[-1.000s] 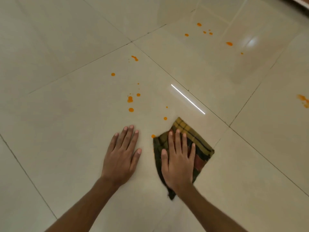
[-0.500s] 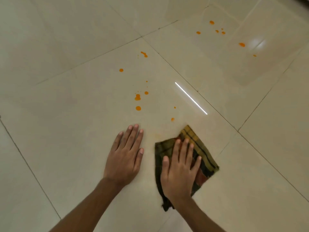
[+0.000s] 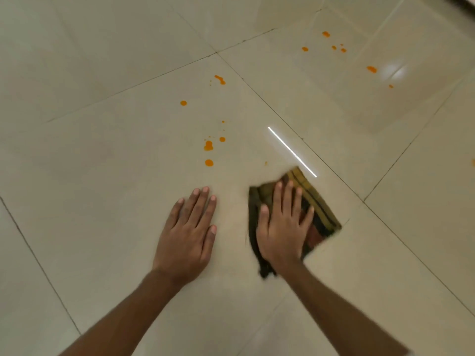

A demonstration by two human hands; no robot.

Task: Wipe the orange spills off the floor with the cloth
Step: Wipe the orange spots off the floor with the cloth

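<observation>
A dark checked cloth [image 3: 318, 209] with yellow stripes lies crumpled on the pale tiled floor [image 3: 102, 176]. My right hand [image 3: 282, 227] presses flat on top of it, fingers spread. My left hand [image 3: 187, 232] rests palm down on the bare tile to the left, holding nothing. Orange drops [image 3: 208, 146] sit just ahead of my left hand. One tiny spot [image 3: 266, 163] lies ahead of the cloth. More orange spots [image 3: 220, 79] lie farther up the same tile, and a scattered group [image 3: 334, 47] lies on the far right tile.
Dark grout lines [image 3: 282, 119] cross the glossy floor diagonally. A bright strip of reflected light [image 3: 291, 151] lies just beyond the cloth. A sliver of another orange mark [image 3: 473, 162] shows at the right edge.
My right hand slid the cloth back and then forward again. The orange spots at the cloth's left corner and just ahead of it are gone. My left hand stayed planted.
</observation>
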